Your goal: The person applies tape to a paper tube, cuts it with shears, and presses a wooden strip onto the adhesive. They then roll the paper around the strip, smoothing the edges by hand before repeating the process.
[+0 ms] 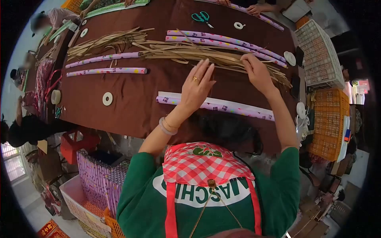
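Observation:
A loose bundle of long brown dried strips (186, 50) lies across the table in front of me. My left hand (197, 84) is just short of it, fingers stretched out and thumb apart, with nothing clearly held. My right hand (258, 73) has its fingers bent in a pinch at the bundle's right part, apparently on some strips; the fingertips partly hide the contact. Closer to me lies a purple patterned wrapping sheet (234, 109), partly rolled with a white edge showing. Beyond the bundle rest two purple patterned rolls (222, 39).
Two more purple rolls (107, 71) and another strip pile (107, 41) lie left. A tape roll (107, 98), teal scissors (201, 17) and another tape roll (238, 25) sit on the brown cloth (131, 103). Crates (327, 119) stand right. Other people work at the far and left edges.

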